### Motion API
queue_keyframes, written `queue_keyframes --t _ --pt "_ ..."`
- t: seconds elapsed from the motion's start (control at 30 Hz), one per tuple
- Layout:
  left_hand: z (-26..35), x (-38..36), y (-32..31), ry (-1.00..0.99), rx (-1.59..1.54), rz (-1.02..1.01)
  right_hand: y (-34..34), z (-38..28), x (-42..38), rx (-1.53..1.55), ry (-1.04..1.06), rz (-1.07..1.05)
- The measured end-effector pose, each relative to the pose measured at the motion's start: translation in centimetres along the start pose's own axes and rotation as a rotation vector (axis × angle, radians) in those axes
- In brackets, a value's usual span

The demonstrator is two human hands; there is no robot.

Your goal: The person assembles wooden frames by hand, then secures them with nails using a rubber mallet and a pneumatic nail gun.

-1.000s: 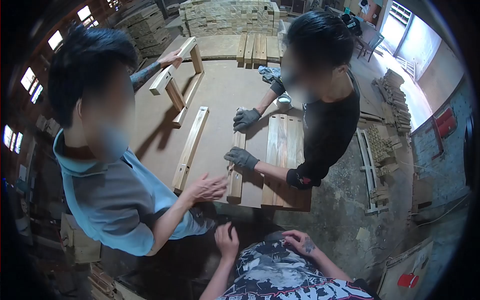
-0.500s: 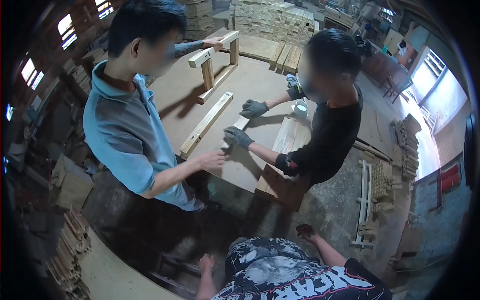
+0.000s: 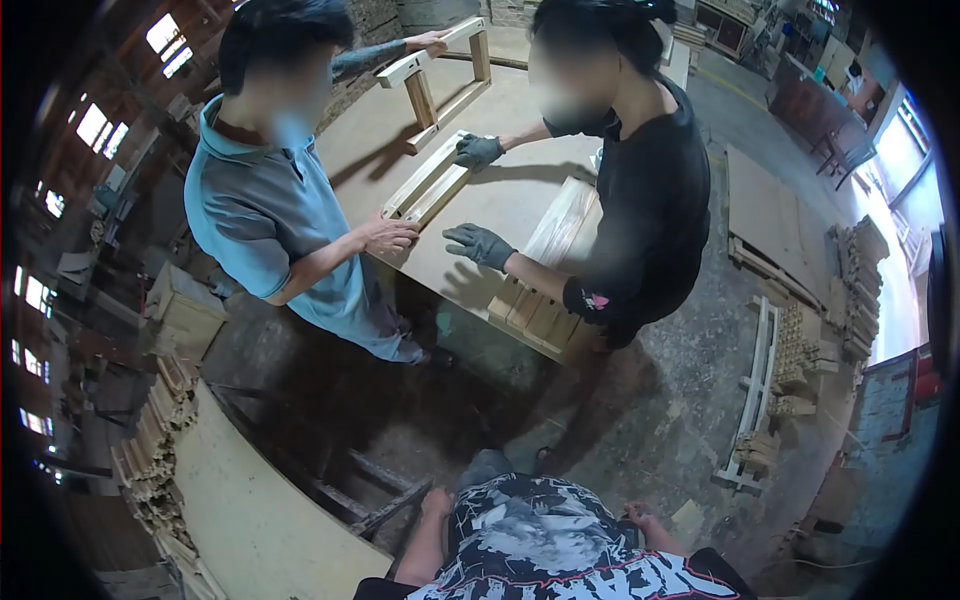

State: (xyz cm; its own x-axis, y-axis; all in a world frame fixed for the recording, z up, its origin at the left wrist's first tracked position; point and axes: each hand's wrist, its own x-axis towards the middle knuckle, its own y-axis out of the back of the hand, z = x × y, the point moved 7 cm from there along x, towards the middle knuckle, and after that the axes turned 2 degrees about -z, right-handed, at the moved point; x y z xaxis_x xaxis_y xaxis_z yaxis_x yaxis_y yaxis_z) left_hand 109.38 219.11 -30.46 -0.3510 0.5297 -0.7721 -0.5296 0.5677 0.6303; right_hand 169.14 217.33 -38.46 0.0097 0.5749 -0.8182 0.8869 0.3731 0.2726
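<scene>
My left hand (image 3: 437,503) hangs low beside my printed shirt (image 3: 530,525), its fingers curled in, with nothing visible in them. On the other side of the shirt, my right hand (image 3: 638,514) shows only in part; its fingers are too small and hidden to read. Both are away from the worktable (image 3: 455,275). There, a person in a blue shirt rests a hand (image 3: 390,236) at the near ends of two wooden bars (image 3: 436,190) lying side by side. A person in black touches their far end with one gloved hand (image 3: 480,152); the other gloved hand (image 3: 478,246) hovers with fingers spread.
A wooden frame (image 3: 430,66) stands on the table, held by the blue-shirted person's other hand. Boards (image 3: 545,300) lie at the table's near right corner. A pale panel (image 3: 245,500) and stacked wood strips (image 3: 155,450) are at lower left. More wood (image 3: 790,350) is stacked at right.
The gloved person's loose bar has moved left against the other bar. One glove has come off it. My right hand has drawn in toward my shirt. The view has shifted.
</scene>
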Motion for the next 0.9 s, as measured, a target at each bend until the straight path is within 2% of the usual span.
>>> queue_keyframes --t 0.13,0.23,0.3,0.33,0.5,0.57,0.63,0.77,0.9 --pt "-1.9 -2.1 -0.4 0.062 -0.043 -0.046 -1.5 -0.5 0.8 0.195 -0.152 0.04" --pt "-1.8 -2.0 0.1 0.072 -0.075 -0.047 -2.0 -5.3 1.7 0.195 -0.027 0.126" --pt "-0.3 -1.5 1.7 -0.033 -0.08 0.004 -3.5 -8.1 2.7 0.293 0.02 0.079" --pt "0.1 -0.6 2.3 -0.111 -0.151 0.1 -3.8 -9.6 2.9 0.302 0.027 0.079" --pt "3.1 -1.3 9.2 -0.177 -0.288 0.263 -4.9 -14.3 2.5 0.145 0.06 0.045" --pt "2.6 -1.3 10.0 -0.195 -0.344 0.296 -5.1 -14.9 2.5 0.117 0.071 0.046" --pt "1.4 -1.5 10.3 -0.168 -0.384 0.296 -5.5 -15.4 2.4 0.12 0.048 0.05" --pt "-3.8 0.5 6.5 -0.112 -0.287 0.218 -6.1 -17.7 0.2 0.123 0.076 0.112" --pt "-9.3 1.3 2.8 -0.021 -0.18 0.103 -6.7 -16.2 0.1 0.061 0.123 0.103"
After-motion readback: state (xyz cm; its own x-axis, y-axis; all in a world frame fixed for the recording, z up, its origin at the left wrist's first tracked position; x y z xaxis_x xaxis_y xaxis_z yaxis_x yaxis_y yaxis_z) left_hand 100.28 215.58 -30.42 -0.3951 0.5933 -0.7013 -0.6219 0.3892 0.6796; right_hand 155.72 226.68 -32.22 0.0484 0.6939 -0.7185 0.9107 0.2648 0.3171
